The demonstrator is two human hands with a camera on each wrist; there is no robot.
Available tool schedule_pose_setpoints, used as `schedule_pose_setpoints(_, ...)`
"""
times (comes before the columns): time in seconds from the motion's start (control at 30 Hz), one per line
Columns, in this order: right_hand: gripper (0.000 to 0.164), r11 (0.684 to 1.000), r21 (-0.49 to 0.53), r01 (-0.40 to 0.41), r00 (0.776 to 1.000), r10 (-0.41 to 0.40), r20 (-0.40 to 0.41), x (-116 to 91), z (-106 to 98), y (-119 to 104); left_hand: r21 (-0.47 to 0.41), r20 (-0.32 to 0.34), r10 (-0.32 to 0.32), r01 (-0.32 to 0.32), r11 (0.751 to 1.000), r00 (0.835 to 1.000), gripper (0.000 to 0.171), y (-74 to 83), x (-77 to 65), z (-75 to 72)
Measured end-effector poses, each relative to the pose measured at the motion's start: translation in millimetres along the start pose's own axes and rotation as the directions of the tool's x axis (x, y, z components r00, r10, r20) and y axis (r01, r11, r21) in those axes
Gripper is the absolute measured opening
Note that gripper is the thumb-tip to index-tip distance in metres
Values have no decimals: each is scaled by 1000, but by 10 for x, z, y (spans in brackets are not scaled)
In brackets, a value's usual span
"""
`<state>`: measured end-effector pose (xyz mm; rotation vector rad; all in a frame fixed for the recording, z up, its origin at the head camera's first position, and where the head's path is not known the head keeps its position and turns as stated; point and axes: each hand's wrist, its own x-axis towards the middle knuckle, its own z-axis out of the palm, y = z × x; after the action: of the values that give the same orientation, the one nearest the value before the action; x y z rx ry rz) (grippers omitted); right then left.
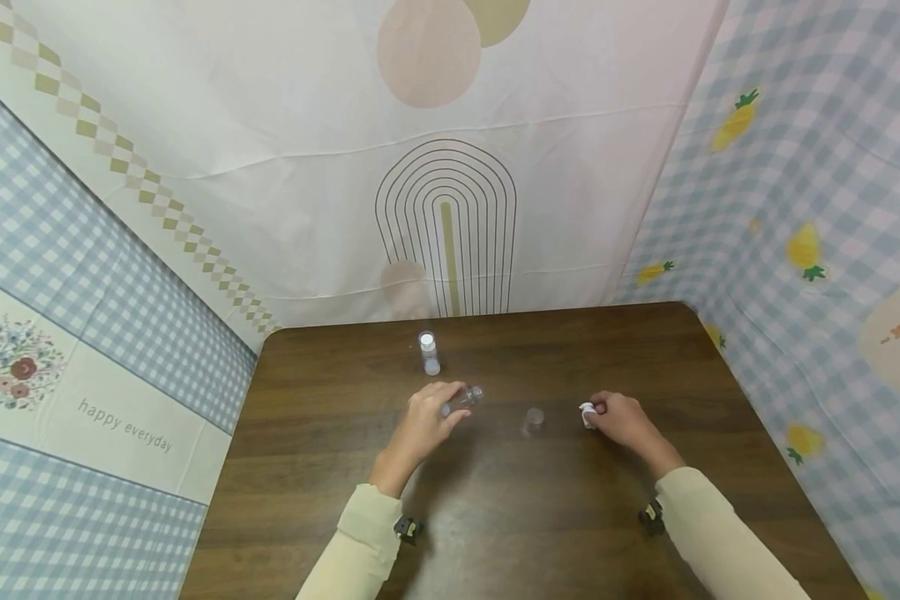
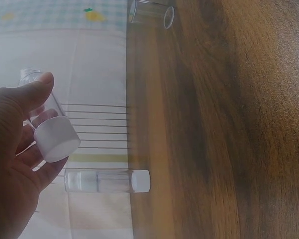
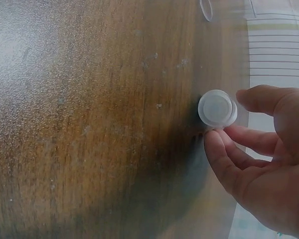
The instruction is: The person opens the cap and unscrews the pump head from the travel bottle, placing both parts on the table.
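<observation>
My left hand [image 1: 427, 414] grips a clear bottle [image 1: 462, 400] with a white base [image 2: 57, 139], tilted above the table. The bottle's narrow clear neck points away, to the right, with no top on it. My right hand [image 1: 621, 419] pinches a small white pump top [image 1: 588, 414] between thumb and fingers, low over the table. From the right wrist, this pump top [image 3: 217, 108] shows as a white round. Between the hands, a clear cap [image 1: 534, 421] stands on the table.
A second clear bottle [image 1: 430, 354] with white parts stands upright on the brown wooden table [image 1: 330, 517], beyond my left hand. Patterned cloth [image 1: 307, 217] hangs behind the table's back edge, and checked cloth [image 1: 765, 350] hangs along the right side.
</observation>
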<state>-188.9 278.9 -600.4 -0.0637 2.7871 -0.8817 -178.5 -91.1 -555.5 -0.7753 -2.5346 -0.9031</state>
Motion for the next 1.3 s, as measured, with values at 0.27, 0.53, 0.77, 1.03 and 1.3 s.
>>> schedule_pose_setpoints(0.27, 35, 1000, 20, 9, 1000, -8, -18, 14, -56, -3, -55, -43, -2, 0, 999, 999, 42, 1, 1, 86)
schedule_pose_setpoints(0.53, 38, 1000, 14, 12, 999, -11, -34, 33, -135, -56, -131, -96, -53, 40, 991, 994, 41, -41, 3, 200)
schedule_pose_setpoints(0.77, 39, 999, 21, 50, 995, -48, -89, 32, -223, -133, -219, -132, -156, 125, 968, 979, 40, -112, -28, 320)
schedule_pose_setpoints(1.03, 36, 993, 41, 113, 984, -106, -144, 43, -316, -286, -422, -87, -345, 279, 863, 935, 36, -136, -51, 456)
schedule_pose_setpoints(1.3, 36, 987, 118, 110, 982, -90, -168, 17, -355, -367, -451, -53, -422, 356, 819, 905, 37, -180, -72, 635)
